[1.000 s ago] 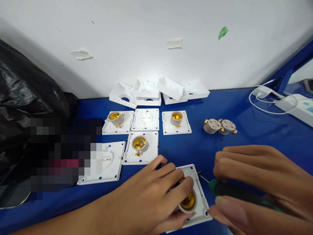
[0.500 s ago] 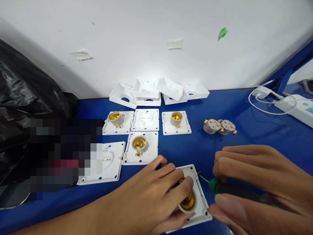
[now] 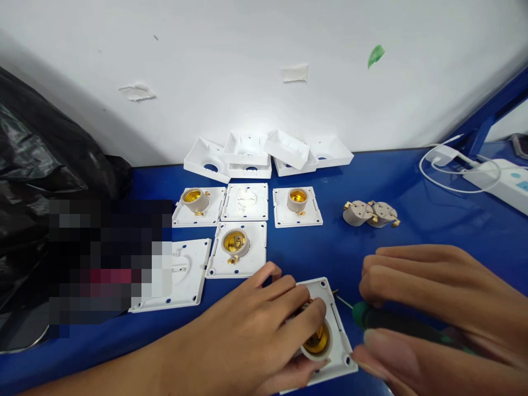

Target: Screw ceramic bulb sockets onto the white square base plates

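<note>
My left hand is closed around a lamp socket with a gold threaded inside, partly hidden under my fingers. The socket sits on a square white base plate at the front of the table. In my right hand, at the right, is a screwdriver with a green and black handle. Its thin shaft points left, and a small brass-coloured screw is at its tip, beside the plate's upper right edge. Fingers and thumb close on the handle from both sides.
Several white base plates lie behind my left hand, some bearing sockets. White square covers are piled by the wall. Two loose sockets stand at right. A power strip with white cable lies far right; a black bag is left.
</note>
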{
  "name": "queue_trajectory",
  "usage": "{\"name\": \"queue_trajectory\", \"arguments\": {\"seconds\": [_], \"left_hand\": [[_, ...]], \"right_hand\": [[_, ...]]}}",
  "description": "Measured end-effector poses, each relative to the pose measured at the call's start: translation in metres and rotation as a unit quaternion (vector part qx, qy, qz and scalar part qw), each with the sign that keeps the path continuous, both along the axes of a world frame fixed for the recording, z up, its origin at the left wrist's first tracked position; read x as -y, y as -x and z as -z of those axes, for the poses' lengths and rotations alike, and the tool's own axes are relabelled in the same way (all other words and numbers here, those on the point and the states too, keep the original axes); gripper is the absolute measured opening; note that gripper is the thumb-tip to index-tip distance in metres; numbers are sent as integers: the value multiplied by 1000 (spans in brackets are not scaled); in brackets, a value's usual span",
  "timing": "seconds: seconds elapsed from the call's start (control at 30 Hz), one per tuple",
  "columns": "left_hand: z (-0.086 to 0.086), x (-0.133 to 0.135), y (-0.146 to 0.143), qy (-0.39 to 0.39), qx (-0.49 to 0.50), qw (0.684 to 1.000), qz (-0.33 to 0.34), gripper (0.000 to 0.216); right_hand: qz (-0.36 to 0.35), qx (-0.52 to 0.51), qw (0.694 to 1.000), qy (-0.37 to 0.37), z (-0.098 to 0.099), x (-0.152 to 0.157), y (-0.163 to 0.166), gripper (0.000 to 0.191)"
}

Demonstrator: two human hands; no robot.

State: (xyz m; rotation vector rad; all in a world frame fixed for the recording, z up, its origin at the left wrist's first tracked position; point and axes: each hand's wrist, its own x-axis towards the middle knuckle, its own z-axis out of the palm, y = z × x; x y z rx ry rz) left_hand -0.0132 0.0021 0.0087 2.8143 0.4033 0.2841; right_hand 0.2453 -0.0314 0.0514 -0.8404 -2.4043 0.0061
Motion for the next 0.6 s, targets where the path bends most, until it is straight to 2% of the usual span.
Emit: {"name": "queue_trajectory", "arguments": {"seconds": [0.03, 0.1, 0.33, 0.47, 0.6], "left_hand": [[0, 0, 0, 3, -2, 1000, 0, 37], [0, -1, -1, 5, 0, 1000, 2, 36], [2, -3, -1, -4, 15, 1000, 0, 34], [2, -2, 0, -5, 18, 1000, -6, 34], [1, 1, -2, -6, 27, 1000, -13, 41]], "right_hand": [[21, 9, 1000, 15, 0, 0, 0, 2], [-1, 9, 1000, 2, 0, 1, -1, 6], [19, 22, 1000, 9, 0, 6, -2, 13], [7, 30, 1000, 7, 1, 2, -1, 3], [5, 31, 999, -6, 1, 2, -2, 10]]}}
